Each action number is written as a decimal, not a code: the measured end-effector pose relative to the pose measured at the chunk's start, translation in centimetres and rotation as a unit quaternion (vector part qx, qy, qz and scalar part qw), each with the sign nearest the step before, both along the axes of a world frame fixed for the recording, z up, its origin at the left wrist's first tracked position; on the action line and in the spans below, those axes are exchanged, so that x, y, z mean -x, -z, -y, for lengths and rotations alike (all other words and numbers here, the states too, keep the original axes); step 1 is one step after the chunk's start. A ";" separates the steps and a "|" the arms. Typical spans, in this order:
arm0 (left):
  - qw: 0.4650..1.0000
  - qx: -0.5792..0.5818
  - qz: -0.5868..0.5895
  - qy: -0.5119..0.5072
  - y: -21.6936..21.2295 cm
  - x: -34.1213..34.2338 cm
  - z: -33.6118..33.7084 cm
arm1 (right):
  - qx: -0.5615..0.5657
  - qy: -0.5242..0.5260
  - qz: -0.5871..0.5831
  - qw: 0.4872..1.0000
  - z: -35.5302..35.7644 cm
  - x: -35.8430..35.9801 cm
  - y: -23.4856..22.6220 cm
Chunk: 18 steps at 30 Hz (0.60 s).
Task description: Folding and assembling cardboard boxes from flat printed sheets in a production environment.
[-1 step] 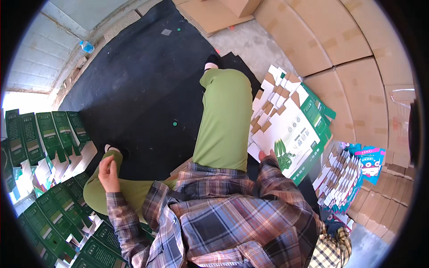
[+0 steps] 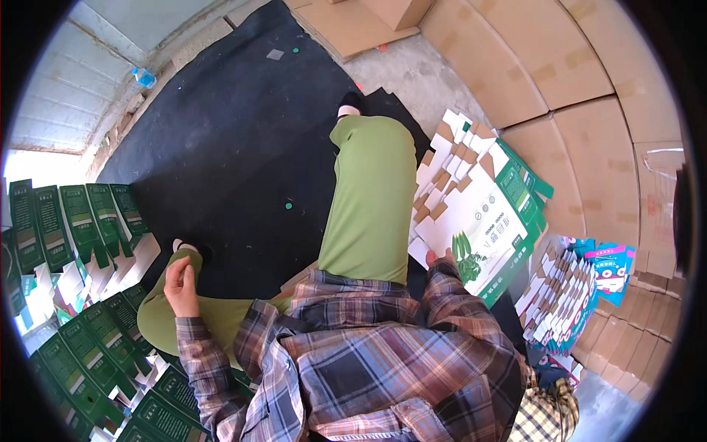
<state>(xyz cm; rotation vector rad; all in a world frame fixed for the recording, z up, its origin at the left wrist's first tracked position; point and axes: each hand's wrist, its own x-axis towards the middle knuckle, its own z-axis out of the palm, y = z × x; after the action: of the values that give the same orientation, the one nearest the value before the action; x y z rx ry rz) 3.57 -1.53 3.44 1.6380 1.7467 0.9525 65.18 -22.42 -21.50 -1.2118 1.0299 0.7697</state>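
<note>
My left hand [image 2: 181, 287] hovers over my bent left knee, its fingers loosely curled with the thumb apart, and nothing shows in it. My right hand [image 2: 440, 258] lies at the near left edge of a stack of flat folding cartons [image 2: 482, 228], its fingertips by the printed green vegetable. Thumb and finger show apart there; the sleeve hides the rest of that hand. The cartons are white and green, with notched flaps fanned out along their far left side.
Rows of green cartons [image 2: 96, 339] stand at my left. Behind the right stack are pink and blue flat cartons [image 2: 563, 295] and large brown boxes [image 2: 574, 147]. A black mat [image 2: 243, 140] covers the floor, with a bottle [image 2: 143, 77] beyond its left edge. Yellow checked cloth [image 2: 549, 412] shows at lower right.
</note>
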 end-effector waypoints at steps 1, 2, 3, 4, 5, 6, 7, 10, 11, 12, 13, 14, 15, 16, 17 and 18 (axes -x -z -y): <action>0.999 0.014 0.029 -0.005 0.3 -0.2 -0.1 | -0.038 0.030 -0.007 0.999 -0.1 -0.1 0.0; 0.998 0.029 0.058 -0.006 0.7 -0.5 -0.4 | -0.075 0.065 -0.014 0.995 0.1 -0.2 0.1; 0.998 0.030 0.052 -0.012 0.4 0.2 0.0 | 0.014 0.098 -0.028 0.995 -1.4 0.6 -0.4; 0.998 0.027 0.045 -0.017 0.2 0.9 0.5 | 0.013 0.093 -0.035 0.995 -2.9 1.6 -0.8; 0.995 0.050 0.074 -0.042 0.2 0.9 0.4 | 0.024 0.090 -0.014 0.996 -3.1 1.1 -0.9; 0.990 0.073 0.102 -0.065 0.3 0.8 0.2 | 0.035 0.088 0.007 0.995 -3.2 0.6 -1.0; 0.990 0.072 0.108 -0.063 0.5 0.7 0.0 | 0.010 0.097 0.064 0.993 -3.7 0.1 -0.9; 0.985 0.088 0.133 -0.068 0.7 0.2 -0.5 | -0.104 0.045 0.233 0.966 -6.6 -3.2 -2.8; 0.985 0.088 0.136 -0.056 0.3 -0.3 -0.8 | -0.140 0.053 0.278 0.949 -8.3 -4.1 -4.0; 0.985 0.089 0.136 -0.058 -0.1 0.0 -0.4 | -0.178 0.050 0.317 0.930 -10.9 -4.3 -6.1; 0.983 0.082 0.154 -0.062 -0.1 0.0 -0.3 | -0.194 0.029 0.343 0.919 -13.1 -5.2 -8.7; 0.983 0.075 0.152 -0.071 -0.2 0.2 -0.3 | -0.209 0.009 0.368 0.906 -15.2 -5.6 -11.6; 0.984 0.067 0.152 -0.059 -0.1 0.4 -0.5 | -0.196 -0.011 0.365 0.910 -17.1 -5.1 -14.7; 0.986 0.059 0.151 -0.048 -0.2 0.5 -0.6 | -0.182 -0.030 0.362 0.914 -18.6 -4.4 -18.1; 0.983 0.055 0.169 -0.046 -0.2 0.8 -0.8 | -0.190 -0.036 0.359 0.913 -19.7 -3.1 -21.1; 0.983 0.049 0.170 -0.052 0.0 0.9 -1.1 | -0.219 -0.077 0.365 0.902 -20.7 -1.2 -24.0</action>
<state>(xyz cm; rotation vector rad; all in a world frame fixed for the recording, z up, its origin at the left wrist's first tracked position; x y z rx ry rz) 2.68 -0.43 3.46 1.2472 1.6259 1.1031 66.38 -1.76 2.50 -1.0561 0.1268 0.5470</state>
